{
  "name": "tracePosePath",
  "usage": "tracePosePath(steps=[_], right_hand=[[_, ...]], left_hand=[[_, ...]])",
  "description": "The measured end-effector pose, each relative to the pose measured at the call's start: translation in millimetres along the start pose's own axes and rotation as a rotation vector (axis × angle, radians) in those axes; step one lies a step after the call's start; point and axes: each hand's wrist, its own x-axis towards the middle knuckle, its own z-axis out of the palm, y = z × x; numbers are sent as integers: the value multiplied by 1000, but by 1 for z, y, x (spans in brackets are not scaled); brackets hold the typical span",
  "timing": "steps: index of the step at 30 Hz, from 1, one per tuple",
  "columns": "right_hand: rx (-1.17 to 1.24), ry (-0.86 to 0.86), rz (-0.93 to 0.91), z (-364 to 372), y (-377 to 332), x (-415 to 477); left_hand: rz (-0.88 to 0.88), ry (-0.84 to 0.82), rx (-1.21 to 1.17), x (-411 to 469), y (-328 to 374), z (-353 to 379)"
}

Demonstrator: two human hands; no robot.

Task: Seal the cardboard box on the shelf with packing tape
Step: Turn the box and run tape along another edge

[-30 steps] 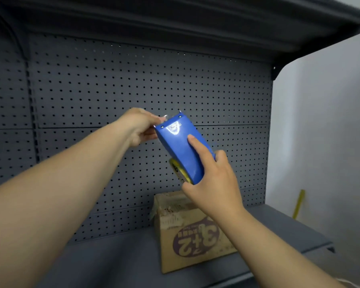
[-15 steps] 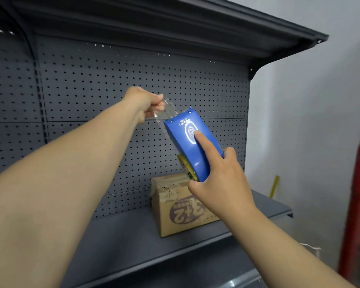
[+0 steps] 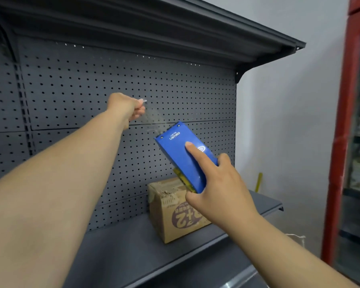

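Two hands work above one cardboard box (image 3: 175,213): left hand (image 3: 126,107) pinching clear tape (image 3: 154,119), right hand (image 3: 220,188) gripping one blue dispenser (image 3: 181,154).

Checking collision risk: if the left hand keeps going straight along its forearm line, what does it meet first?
Probably the dark grey perforated back panel of the shelf: the left hand, pinching clear tape, points up and away at it. Depth gap unclear.

Both bare forearms are extended forward and upward. The left hand (image 3: 126,107) is raised up and left of the tape dispenser (image 3: 185,156), its fingers pinched closed on the tape end (image 3: 154,119). The dispenser is gripped from below by the right hand (image 3: 220,188), with the index finger laid flat along its top.
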Motion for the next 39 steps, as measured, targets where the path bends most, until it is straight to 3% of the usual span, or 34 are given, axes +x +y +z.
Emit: tracePosePath(steps=[11, 23, 39], right_hand=[[-167, -89, 125, 77, -34, 26], [-318, -280, 258, 132, -37, 17], [-400, -381, 278, 146, -35, 25]], left_hand=[[-34, -185, -15, 78, -115, -41], [-157, -429, -41, 101, -244, -5], [-236, -445, 84, 111, -308, 46]])
